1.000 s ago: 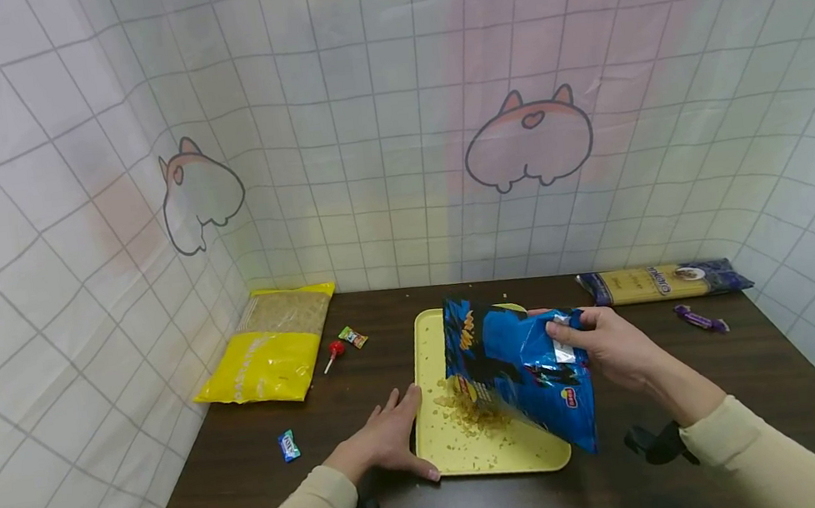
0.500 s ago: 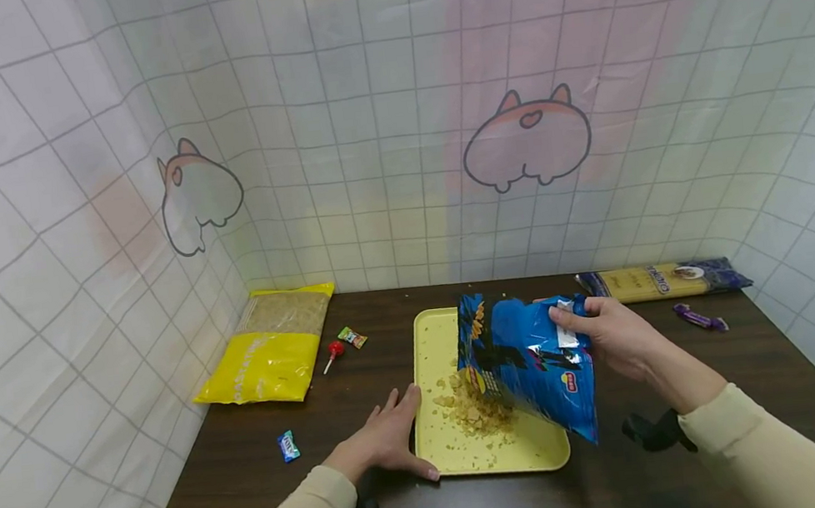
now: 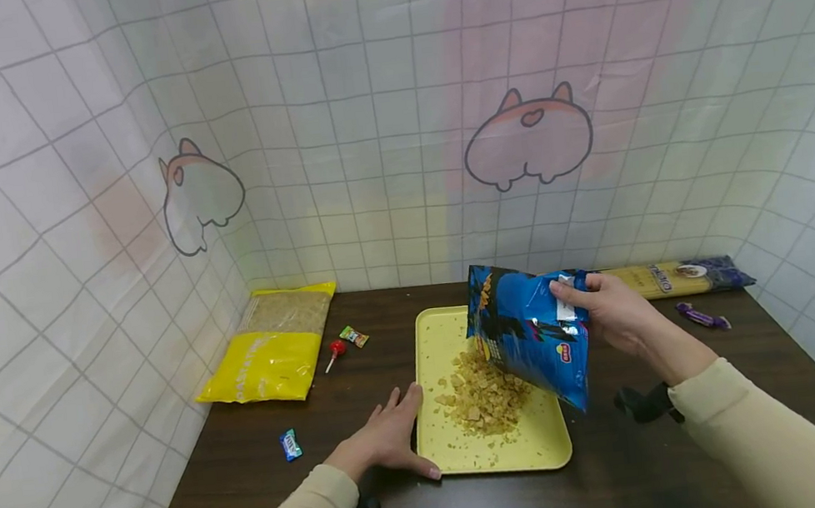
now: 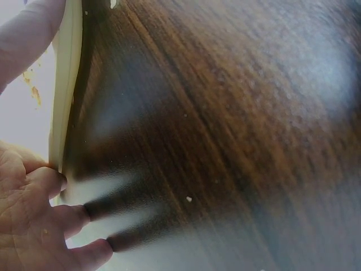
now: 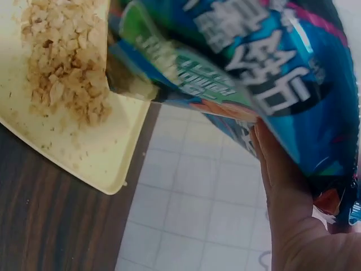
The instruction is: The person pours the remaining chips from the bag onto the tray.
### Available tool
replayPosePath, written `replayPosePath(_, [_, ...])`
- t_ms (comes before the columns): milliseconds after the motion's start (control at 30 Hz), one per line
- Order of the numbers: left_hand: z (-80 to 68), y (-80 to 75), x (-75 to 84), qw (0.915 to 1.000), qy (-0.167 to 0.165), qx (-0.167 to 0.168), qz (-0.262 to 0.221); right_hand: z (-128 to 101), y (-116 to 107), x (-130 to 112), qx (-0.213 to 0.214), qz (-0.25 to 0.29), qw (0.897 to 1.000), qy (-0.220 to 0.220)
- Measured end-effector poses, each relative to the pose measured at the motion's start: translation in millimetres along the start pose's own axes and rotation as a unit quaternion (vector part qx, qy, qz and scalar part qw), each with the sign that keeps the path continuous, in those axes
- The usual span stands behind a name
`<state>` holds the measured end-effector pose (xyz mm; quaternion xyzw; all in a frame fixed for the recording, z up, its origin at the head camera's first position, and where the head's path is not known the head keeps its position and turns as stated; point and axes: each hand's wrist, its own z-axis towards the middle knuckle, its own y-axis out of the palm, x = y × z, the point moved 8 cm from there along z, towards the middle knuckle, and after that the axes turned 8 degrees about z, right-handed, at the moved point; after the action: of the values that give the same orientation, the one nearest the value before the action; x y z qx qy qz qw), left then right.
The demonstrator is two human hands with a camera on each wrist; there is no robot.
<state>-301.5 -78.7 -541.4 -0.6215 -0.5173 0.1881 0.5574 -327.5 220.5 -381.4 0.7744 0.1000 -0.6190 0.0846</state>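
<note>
My right hand (image 3: 625, 320) grips a blue chip bag (image 3: 525, 328) by its closed end, thumb on the near face. The bag tilts with its mouth down over the yellow tray (image 3: 558, 438). Crushed chips (image 3: 481, 403) lie heaped on the tray below the mouth; the right wrist view shows the crumbs (image 5: 67, 68) beside the bag's opening. My left hand (image 3: 392, 438) rests with fingers spread at the tray's left edge, thumb by its near left corner. In the left wrist view, its fingertips (image 4: 100, 251) reach the dark table beside the tray's rim (image 4: 69, 68).
A yellow bag of grain-like food (image 3: 268, 358) lies at back left, with a red lollipop (image 3: 338, 348), a green wrapped candy (image 3: 353, 337) and a blue one (image 3: 290, 445) near it. At back right are a pasta packet (image 3: 670, 278) and a purple candy (image 3: 703, 316).
My right hand has raised the chip bag and shifted it slightly right and away. The chip heap on the tray has grown and shows more fully. My left hand has stayed put.
</note>
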Motion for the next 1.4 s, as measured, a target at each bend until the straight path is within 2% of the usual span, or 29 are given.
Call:
replayPosePath(233, [0.5, 0.6, 0.3, 1.0000, -0.001, -0.002, -0.001, 9.9, -1.7, -7.4, 0.011, -0.012, 1.000, -0.015])
replayPosePath(333, [0.0, 0.2, 1.0, 1.0000, 0.000, -0.002, -0.001, 14.0, 2.2, -8.7, 0.008, -0.028, 0.999, -0.017])
replayPosePath(533, [-0.4, -0.5, 1.2, 1.0000, -0.001, -0.004, 0.001, 24.0, 7.6, -15.2, 0.027, -0.056, 0.998, -0.022])
replayPosePath(700, [0.3, -0.1, 1.1, 1.0000, 0.000, -0.002, 0.004, 33.6, 6.7, -22.8, 0.046, -0.048, 0.998, -0.013])
replayPosePath(900, [0.4, 0.4, 1.7, 1.0000, 0.003, 0.001, 0.005, 39.5, 8.6, -24.9, 0.030, -0.042, 0.999, 0.010])
replayPosePath(1067, [0.6, 1.4, 1.5, 1.0000, 0.002, 0.001, -0.002, 40.3, 9.9, -25.1, 0.022, -0.035, 0.999, 0.008])
replayPosePath(1400, [0.3, 1.0, 1.0, 1.0000, 0.002, 0.002, 0.004, 46.1, 9.9, -25.7, 0.039, -0.031, 0.999, 0.004])
